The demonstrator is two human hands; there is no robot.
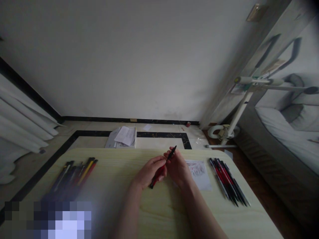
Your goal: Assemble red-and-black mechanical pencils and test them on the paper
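A red and black pen (171, 153) is held slanted over the table between my two hands, its black upper end pointing away to the right. My left hand (151, 170) is closed around the red lower part, with a black end sticking out below. Curled fingers of my right hand (178, 168) hold the upper black part. Under and beside the right wrist lies a white sheet of paper (200, 176) with dark and reddish scribbles.
On the right of the light wooden table (159, 212) lies a row of red, black and grey pens (225, 181). More pens, some yellow and red, form a left group (74, 174), partly blurred. Beyond the far edge, papers (124, 136) lie on the floor. White exercise equipment (236, 116) stands right.
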